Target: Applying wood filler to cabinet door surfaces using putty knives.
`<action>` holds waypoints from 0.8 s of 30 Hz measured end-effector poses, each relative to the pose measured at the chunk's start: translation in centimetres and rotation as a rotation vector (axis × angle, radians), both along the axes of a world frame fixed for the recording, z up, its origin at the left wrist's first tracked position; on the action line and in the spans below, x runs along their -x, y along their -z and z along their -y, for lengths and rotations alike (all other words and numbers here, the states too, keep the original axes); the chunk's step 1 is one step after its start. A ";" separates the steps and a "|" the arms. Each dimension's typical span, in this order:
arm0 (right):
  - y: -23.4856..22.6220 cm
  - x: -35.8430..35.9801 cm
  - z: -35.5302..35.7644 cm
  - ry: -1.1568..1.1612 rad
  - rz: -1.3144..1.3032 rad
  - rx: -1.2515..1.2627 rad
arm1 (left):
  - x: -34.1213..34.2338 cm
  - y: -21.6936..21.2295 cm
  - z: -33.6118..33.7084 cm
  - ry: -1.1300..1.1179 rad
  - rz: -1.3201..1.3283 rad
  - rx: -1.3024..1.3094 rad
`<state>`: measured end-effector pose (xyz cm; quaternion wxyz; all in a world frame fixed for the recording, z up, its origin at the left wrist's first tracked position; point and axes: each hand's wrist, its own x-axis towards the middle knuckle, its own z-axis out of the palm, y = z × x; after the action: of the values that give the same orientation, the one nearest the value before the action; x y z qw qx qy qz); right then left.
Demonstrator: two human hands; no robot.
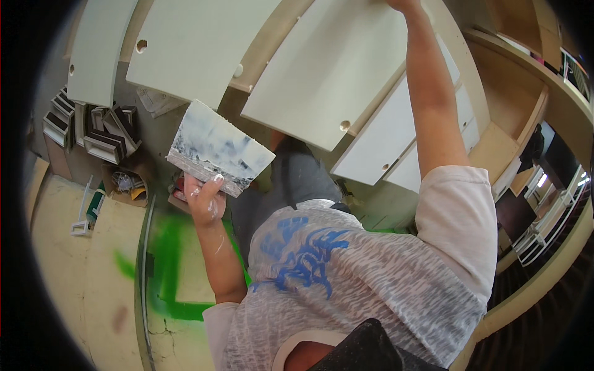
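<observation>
L hand (pixel 206 199): gripping a flat board (pixel 218 148) by its lower edge, thumb over the front, fingers wrapping behind; skin showing white smears.
Flat board: thin rectangular slab, face mottled white and grey-blue, rough dark crust running along the lower edge; tilting, held up in front of the person's chest, below the white panels.
R hand (pixel 402 4): reaching up, arm stretching full length; hand getting cut off at the top edge, so can't tell if spread or closed.
White panels (pixel 192 37): smooth matte slabs w/ small round holes near the corners, lying side by side on a pale wood frame (pixel 272 34); the R arm crossing over the largest panel (pixel 328 68).
Frame stack (pixel 102 133): dark mouldings w/ white lips, leaning in a heap at the floor's far left edge.
Floor (pixel 74 247): pale, scuffed, w/ green paint strokes (pixel 168 260).
Shelving (pixel 513 80): bare wood compartments at right, bending hard w/ the lens.
Hard to make out: clutter in the box (pixel 127 185) by the frame stack; items past the right rim.
</observation>
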<state>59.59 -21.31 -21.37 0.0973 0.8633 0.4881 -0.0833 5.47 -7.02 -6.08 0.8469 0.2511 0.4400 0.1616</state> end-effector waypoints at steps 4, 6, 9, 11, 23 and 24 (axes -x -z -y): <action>1.5 3.4 0.1 0.156 -0.085 0.035 | 1.2 1.3 -0.6 0.024 0.024 0.010; 2.6 5.1 1.4 0.160 -0.050 0.145 | 1.6 1.4 -0.7 0.047 0.025 0.005; 3.4 8.5 3.0 0.302 -0.293 -0.177 | 2.5 1.6 -1.0 0.078 0.014 0.012; 3.3 10.5 3.0 0.218 -0.307 -0.133 | 2.8 2.1 -1.4 0.100 0.012 0.020; 1.2 26.4 6.6 0.490 -0.408 -0.078 | 2.2 2.2 -2.2 0.150 0.056 -0.045; -0.6 28.1 6.0 0.412 -0.394 -0.035 | 2.4 2.2 -2.2 0.165 0.050 -0.044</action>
<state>31.50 -27.28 -20.75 -0.0334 0.9131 0.3132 -0.2590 3.11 -4.77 -8.32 0.8623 0.3009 0.3928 0.1072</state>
